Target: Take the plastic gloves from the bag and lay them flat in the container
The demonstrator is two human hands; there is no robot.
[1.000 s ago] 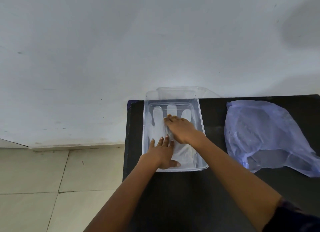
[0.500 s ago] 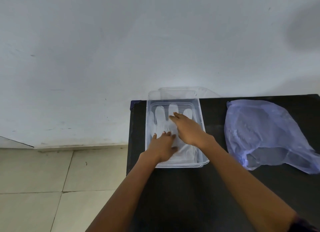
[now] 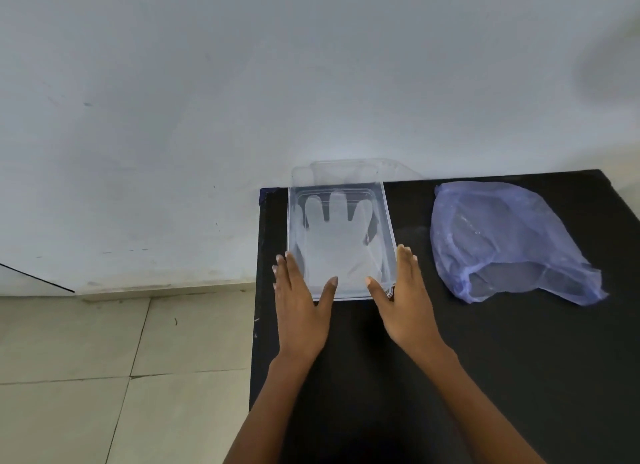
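The gloves (image 3: 334, 245) lay flat inside the clear container (image 3: 389, 235), with their fingers pointing away from the person. The container sat on the black worktop (image 3: 519, 359), near its far left corner. The left hand (image 3: 301, 304) rested flat at the container's near left corner, its grip wide open and holding nothing. The right hand (image 3: 407, 297) lay flat at the near right corner, its grip open too, and empty. Both thumbs reached over the container's near edge. The purple bag (image 3: 502, 238) lay crumpled well to the right of the right hand, its mouth facing the person.
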